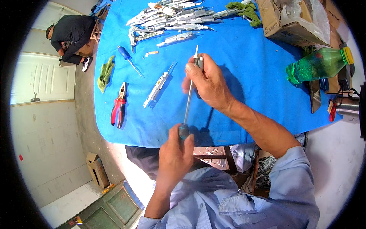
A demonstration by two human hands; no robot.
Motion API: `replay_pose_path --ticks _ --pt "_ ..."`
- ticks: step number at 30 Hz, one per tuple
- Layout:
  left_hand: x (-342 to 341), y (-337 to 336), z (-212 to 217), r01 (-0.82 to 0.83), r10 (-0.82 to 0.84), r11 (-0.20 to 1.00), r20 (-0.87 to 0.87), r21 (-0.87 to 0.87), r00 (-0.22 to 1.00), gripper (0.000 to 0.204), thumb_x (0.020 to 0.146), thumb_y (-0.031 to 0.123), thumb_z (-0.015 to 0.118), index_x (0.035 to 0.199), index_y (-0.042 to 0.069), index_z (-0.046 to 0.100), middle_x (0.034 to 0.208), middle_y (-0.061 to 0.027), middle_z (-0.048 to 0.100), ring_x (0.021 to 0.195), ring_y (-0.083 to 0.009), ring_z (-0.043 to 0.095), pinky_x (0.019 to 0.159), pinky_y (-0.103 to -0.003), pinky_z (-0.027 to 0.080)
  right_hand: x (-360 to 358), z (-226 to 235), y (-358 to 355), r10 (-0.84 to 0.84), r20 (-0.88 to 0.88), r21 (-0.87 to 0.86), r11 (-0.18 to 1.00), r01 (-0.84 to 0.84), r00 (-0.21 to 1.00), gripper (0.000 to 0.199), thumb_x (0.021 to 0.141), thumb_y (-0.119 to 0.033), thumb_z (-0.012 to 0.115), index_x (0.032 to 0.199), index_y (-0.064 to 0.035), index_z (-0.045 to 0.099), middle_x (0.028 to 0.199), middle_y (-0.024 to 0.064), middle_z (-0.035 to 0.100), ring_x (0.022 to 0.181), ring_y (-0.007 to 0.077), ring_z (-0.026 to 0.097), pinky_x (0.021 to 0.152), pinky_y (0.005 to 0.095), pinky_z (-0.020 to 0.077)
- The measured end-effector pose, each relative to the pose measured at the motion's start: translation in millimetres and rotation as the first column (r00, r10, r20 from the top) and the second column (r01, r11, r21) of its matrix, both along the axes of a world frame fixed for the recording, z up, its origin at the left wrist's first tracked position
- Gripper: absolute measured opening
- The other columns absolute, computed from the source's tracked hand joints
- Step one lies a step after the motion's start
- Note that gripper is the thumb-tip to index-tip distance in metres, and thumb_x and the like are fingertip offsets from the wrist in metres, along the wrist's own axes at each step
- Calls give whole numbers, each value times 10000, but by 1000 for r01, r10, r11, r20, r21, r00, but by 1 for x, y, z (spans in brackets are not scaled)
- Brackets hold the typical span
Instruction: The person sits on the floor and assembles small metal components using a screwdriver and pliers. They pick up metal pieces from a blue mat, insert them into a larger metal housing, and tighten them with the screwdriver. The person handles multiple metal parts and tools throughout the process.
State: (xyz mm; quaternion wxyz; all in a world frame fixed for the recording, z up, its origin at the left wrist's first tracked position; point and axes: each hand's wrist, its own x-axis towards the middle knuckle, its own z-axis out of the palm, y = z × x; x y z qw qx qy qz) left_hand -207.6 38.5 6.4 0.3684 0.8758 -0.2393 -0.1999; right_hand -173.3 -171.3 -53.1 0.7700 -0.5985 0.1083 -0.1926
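In the head view, the shirt (pixel 225 202) is nearest, light blue, with a chest pocket on it. Beyond it, the left hand (pixel 174 158) is closed around the handle of a screwdriver (pixel 189 101), just past the near edge of the table. The shaft rises, slightly tilted, to the right hand (pixel 210 84), whose thumb and fingers pinch a small grey-white part (pixel 196 57) above the cloth (pixel 251 103). The screwdriver's tip meets or passes the part near the thumb; I cannot tell which.

Left of the hands, a loose part (pixel 156 90) lies slantwise on the blue cloth, with a thin end pointing away. Further left are red-and-black pliers (pixel 119 107), a blue driver (pixel 125 54) and a green rag (pixel 106 74), all apart from one another. At the far side, a pile (pixel 171 17) of similar parts lies heaped, another green cloth piece (pixel 246 11) touching its right end.

On the right, a carton (pixel 284 28) holds clear plastic, and a green bottle (pixel 316 65) with a yellow cap lies tilted below it. At upper left, a person (pixel 74 36) in dark clothes sits bent forward.
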Motion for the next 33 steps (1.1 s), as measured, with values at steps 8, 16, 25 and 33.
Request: replay_pose_path --ticks 8,16,25,33 --pt "-4 -2 -21 27 -27 1000 35 7 999 243 1059 121 624 1232 -24 535 732 -188 632 592 -336 641 558 -426 472 2 -7 4 11 12 121 993 -12 1000 325 1145 -346 485 1108 -23 473 822 73 602 674 168 677 589 321 550" --pt "-18 -21 -29 23 -27 999 122 34 992 297 1058 107 622 1282 -33 487 767 -218 650 640 -416 672 563 -468 496 4 -7 2 -96 45 171 981 87 994 342 1144 -362 488 1011 -47 490 862 47 577 696 162 705 570 307 587" --pt "-32 -36 -24 34 -38 998 103 44 994 395 1042 84 628 1355 -49 427 821 -259 669 726 -479 704 609 -511 533 -3 8 -1 -138 112 187 975 115 984 318 1145 -337 496 1032 -39 511 870 45 573 693 173 705 583 318 616" --pt "-43 -45 -20 29 -30 997 14 72 999 482 1031 131 655 1387 -54 387 869 -298 694 789 -518 710 665 -552 549 -7 26 -5 -126 200 113 988 105 972 316 1145 -297 488 985 -25 481 743 76 618 594 149 679 520 300 587"
